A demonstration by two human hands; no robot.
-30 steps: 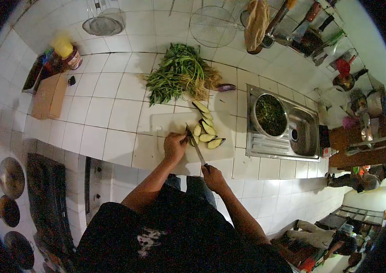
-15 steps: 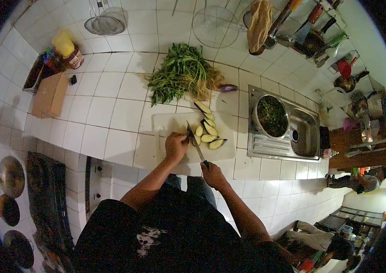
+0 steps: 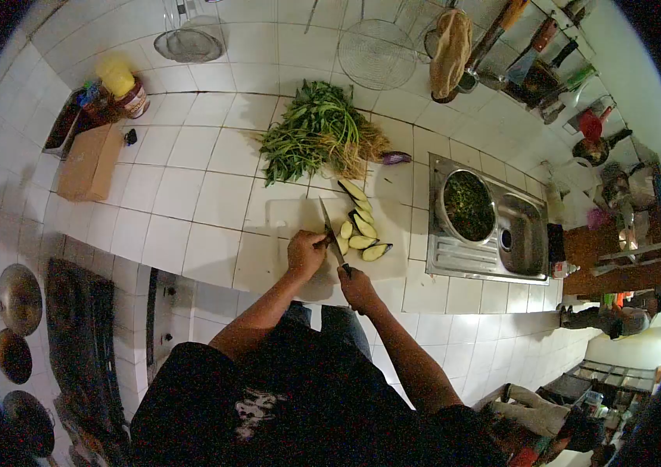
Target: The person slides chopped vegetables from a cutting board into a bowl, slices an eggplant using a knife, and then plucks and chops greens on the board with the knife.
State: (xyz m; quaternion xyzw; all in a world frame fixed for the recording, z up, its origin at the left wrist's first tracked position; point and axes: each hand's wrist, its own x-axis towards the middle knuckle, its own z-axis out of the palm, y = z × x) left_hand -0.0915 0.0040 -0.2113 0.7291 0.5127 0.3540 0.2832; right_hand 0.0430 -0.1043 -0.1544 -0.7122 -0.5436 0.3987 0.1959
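My right hand is wrapped round the dark handle of a knife, whose blade points up and left over the white cutting board. Close to the blade, my left hand is closed on a small dark piece, probably eggplant, mostly hidden by the fingers. Several pale, purple-edged eggplant slices lie on the board just right of the knife. Behind the board is a heap of leafy greens with roots, and a purple eggplant piece lies beside it.
A steel sink is at the right, with a bowl of chopped greens on its drainboard. At the left stand a cardboard box and a yellow-topped jar. Utensils hang on the wall. Other people are at the lower right.
My right hand and the knife have moved slightly up and left, with the blade further over the board. My left hand has shifted slightly down and right. The whole view has shifted a little.
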